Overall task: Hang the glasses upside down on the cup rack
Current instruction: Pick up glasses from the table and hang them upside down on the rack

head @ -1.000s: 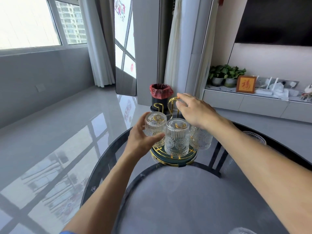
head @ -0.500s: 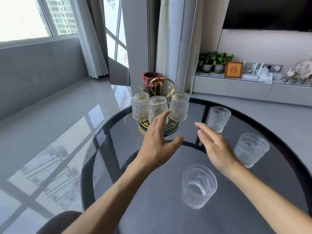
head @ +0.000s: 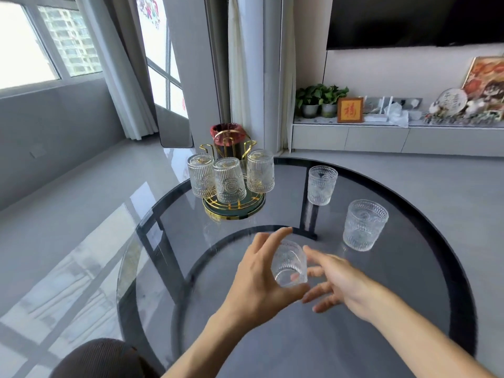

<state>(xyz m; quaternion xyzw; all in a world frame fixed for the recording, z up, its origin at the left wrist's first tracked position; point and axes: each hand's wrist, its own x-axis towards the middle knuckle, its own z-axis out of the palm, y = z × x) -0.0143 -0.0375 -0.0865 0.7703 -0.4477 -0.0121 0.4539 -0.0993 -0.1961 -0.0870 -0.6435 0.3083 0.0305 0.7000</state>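
A gold wire cup rack point(head: 234, 208) on a round green base stands at the far left of the dark glass table point(head: 300, 345). Three ribbed glasses hang upside down on it: left point(head: 201, 175), middle point(head: 228, 180), right point(head: 260, 171). Two more glasses stand upright at the right, a far one point(head: 321, 185) and a nearer one point(head: 364, 225). My left hand point(head: 253, 282) grips another glass point(head: 289, 264) above the table's middle, tilted with its base toward me. My right hand point(head: 343, 282) is beside that glass, fingers spread, index finger at its side.
A bin with a red bag point(head: 227, 140) stands on the floor behind the rack. My knee in brown fabric point(head: 103, 358) shows at the lower left table edge. A low cabinet point(head: 381, 137) with plants and ornaments runs along the back wall.
Both hands left the rack and came back toward me. My left hand has taken hold of the near glass that stood on the table, and my right hand has closed in beside it.
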